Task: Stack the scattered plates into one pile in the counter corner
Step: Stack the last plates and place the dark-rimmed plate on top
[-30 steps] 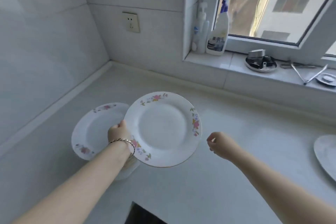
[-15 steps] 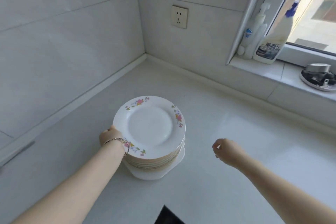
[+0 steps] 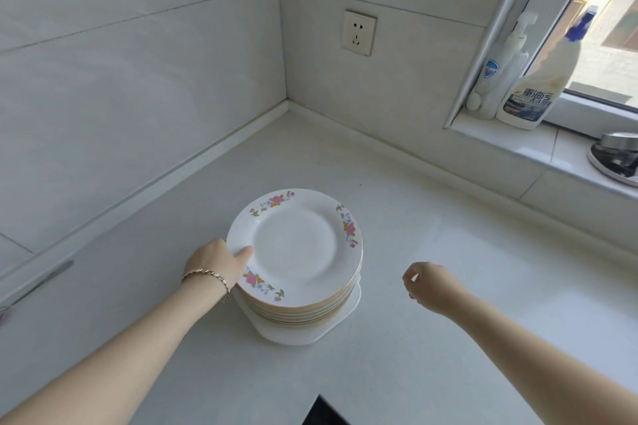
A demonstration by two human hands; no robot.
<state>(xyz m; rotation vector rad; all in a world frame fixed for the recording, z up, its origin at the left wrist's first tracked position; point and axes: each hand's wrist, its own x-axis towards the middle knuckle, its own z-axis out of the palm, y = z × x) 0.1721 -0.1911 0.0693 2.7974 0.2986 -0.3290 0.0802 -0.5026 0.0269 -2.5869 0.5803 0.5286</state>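
The left hand [image 3: 215, 260] grips the rim of the top white floral-rimmed ceramic plate [image 3: 295, 245] (thumb on top, fingers beneath) on the stacked pile of gold-edged plates [image 3: 303, 312]; the right hand [image 3: 429, 286], loosely curled, hovers empty beside it above the pale counter [image 3: 431, 355].

White round ceramic plates [image 3: 293, 245], pink floral rims, gold edges; pale white stone table [image 3: 448, 338]; gold bracelet [image 3: 207, 278].

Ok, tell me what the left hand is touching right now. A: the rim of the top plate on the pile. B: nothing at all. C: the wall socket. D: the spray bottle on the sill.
A: the left hand rests its thumb on the near-left rim of the top plate of the pile.
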